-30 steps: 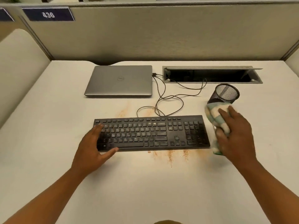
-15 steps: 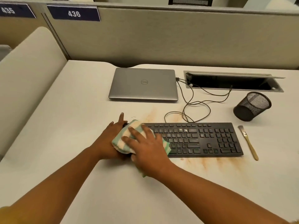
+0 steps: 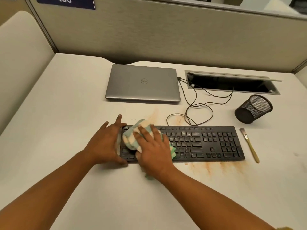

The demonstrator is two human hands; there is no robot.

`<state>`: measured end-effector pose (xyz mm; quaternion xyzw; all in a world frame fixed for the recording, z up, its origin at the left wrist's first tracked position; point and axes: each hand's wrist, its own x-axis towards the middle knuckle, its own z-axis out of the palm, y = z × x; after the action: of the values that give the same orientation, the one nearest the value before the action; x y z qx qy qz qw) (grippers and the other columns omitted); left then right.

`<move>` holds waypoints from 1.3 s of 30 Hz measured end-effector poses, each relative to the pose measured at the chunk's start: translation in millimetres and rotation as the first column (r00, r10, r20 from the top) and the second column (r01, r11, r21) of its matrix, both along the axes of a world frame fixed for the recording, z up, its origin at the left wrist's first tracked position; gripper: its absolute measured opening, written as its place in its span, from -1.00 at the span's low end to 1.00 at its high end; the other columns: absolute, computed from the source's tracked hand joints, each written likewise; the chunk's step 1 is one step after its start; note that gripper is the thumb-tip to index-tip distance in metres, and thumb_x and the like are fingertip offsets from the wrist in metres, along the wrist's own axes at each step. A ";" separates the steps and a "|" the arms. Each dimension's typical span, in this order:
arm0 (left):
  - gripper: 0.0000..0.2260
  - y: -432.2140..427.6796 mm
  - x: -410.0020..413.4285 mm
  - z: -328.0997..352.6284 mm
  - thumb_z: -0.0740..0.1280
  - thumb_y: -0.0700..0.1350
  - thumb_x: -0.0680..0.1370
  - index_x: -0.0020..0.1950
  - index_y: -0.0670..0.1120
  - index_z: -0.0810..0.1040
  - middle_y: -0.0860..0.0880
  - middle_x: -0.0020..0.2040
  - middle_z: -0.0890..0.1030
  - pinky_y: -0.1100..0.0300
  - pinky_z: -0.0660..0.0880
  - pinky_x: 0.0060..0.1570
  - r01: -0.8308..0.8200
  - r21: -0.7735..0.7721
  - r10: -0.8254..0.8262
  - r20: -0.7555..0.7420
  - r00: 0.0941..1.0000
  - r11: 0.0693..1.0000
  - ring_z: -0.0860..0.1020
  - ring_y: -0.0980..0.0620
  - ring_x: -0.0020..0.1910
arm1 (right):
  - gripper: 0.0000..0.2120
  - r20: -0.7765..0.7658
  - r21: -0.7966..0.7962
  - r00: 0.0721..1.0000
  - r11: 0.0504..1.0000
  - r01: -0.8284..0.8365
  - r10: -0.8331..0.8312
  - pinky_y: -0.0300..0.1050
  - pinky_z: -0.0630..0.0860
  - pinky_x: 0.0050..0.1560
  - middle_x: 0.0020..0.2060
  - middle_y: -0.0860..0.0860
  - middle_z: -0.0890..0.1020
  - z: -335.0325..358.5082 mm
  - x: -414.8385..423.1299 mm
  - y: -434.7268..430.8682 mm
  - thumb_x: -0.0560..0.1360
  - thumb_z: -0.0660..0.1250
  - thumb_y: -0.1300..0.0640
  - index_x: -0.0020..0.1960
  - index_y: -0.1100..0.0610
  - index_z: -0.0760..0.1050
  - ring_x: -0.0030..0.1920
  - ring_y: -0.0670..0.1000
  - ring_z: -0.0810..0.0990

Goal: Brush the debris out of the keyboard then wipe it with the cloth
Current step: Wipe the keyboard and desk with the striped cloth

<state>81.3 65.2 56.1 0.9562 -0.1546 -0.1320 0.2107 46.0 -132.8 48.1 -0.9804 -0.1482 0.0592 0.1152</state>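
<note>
Your right hand (image 3: 152,146) is flat on the cloth (image 3: 130,138), fingers (image 3: 141,131) spread and nearly straight, pressing it down rather than gripping it. The cloth is green-and-cream striped, bunched up, and sits on the left third of the keyboard (image 3: 199,143). One corner trails off the front edge under your wrist.

Your left hand (image 3: 106,143) is at the keyboard's left end, fingers splayed and relaxed. The thumb is against the front corner and the fingertips reach the back corner. It holds nothing and just touches the keyboard.

The keyboard lies flat on the table (image 3: 66,113), long side towards you, with its cable (image 3: 196,107) looping back to the laptop (image 3: 142,83), which is closed. The brush (image 3: 250,145) lies on the table just right of the keyboard, apart from it, bristles pointing away from you.

Orange dust (image 3: 216,166) is smeared on the table along the keyboard's front edge, with more behind its left half. A black mesh cup (image 3: 254,108) lies on its side, behind the brush. An open cable box (image 3: 232,83) is set into the table to the right of the laptop.
</note>
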 end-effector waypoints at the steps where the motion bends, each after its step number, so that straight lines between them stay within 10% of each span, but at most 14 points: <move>1: 0.47 -0.2 0.3 -0.1 0.54 0.44 0.00 0.59 -0.05 -0.31 0.10 0.53 0.29 0.18 -0.15 0.52 -0.007 0.016 0.007 0.006 1.000 1.000 0.24 0.07 0.51 | -0.39 -0.026 -0.006 0.999 0.999 0.036 -0.036 0.29 0.03 0.48 0.59 -0.09 0.15 2.1 4.1 -10.0 0.53 0.19 -0.13 0.55 -0.08 0.20 0.59 0.15 0.01; 16: 0.45 -10.4 -1.9 13.2 0.58 0.41 0.02 0.59 0.02 -0.32 0.17 0.58 0.16 0.16 -0.19 0.51 -0.063 0.091 0.069 -0.068 0.995 0.994 0.02 -0.01 0.59 | -0.49 0.102 0.026 0.744 0.749 0.662 -0.660 0.24 0.37 0.21 0.48 0.02 0.38 24.8 11.1 -237.4 0.51 0.18 -0.01 0.45 0.06 0.38 0.31 0.28 0.35; 23: 0.45 -5.0 -3.7 8.8 0.53 0.46 -0.01 0.58 0.04 -0.30 0.18 0.59 0.12 0.07 -0.20 0.56 -0.035 0.069 0.040 -0.066 0.997 0.997 0.12 0.15 0.56 | -0.37 0.186 0.090 0.966 0.982 0.166 -0.180 0.17 0.35 0.32 0.50 -0.08 0.35 39.3 2.7 -111.6 0.48 0.28 0.09 0.53 -0.10 0.23 0.37 0.13 0.37; 28: 0.40 1.2 -2.5 1.4 0.35 0.57 0.03 0.58 0.01 -0.35 0.30 0.51 -0.01 0.04 -0.10 0.55 -0.024 -0.042 0.021 -0.067 0.998 0.999 0.16 0.15 0.55 | -0.39 0.039 0.002 0.954 0.955 -0.296 0.296 0.39 0.18 0.39 0.54 -0.06 0.28 4.9 -18.4 7.0 0.49 0.29 -0.01 0.52 -0.08 0.27 0.55 0.21 0.17; 31: 0.40 4.6 -1.8 -3.0 0.15 0.72 -0.02 0.60 0.03 -0.28 0.36 0.46 -0.19 0.05 -0.12 0.53 -0.012 -0.046 0.009 -0.075 0.997 0.999 0.17 0.09 0.56 | -0.37 -0.016 0.000 0.964 0.964 -0.267 0.267 0.33 -0.09 0.49 0.59 -0.09 0.16 -9.9 -20.2 19.9 0.56 0.22 -0.08 0.58 -0.02 0.15 0.61 0.11 -0.06; 35: 0.49 1.5 -3.5 -1.6 0.50 0.51 -0.06 0.55 0.11 -0.40 0.19 0.55 0.22 0.06 -0.15 0.54 -0.064 -0.085 0.057 -0.091 0.994 0.994 0.18 0.10 0.55 | -0.39 0.011 -0.018 0.984 0.984 -0.176 0.177 0.30 -0.03 0.49 0.58 -0.09 0.17 -6.5 -10.6 0.9 0.56 0.21 -0.05 0.57 -0.02 0.18 0.61 0.11 -0.05; 39: 0.46 0.5 -3.8 0.0 0.59 0.40 -0.06 0.53 0.20 -0.34 0.18 0.57 0.21 0.07 -0.21 0.54 -0.077 -0.037 0.074 -0.071 0.995 0.996 0.18 0.10 0.56 | -0.41 -0.005 0.015 0.997 0.997 0.071 -0.071 0.25 -0.16 0.50 0.60 -0.10 0.07 5.1 1.9 -37.7 0.61 0.13 -0.02 0.60 -0.03 0.07 0.60 0.09 -0.13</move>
<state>77.5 65.7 56.1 0.9518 -0.1134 -0.1542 0.2398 47.9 -170.5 53.2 -0.9840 -0.1137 0.0562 0.1252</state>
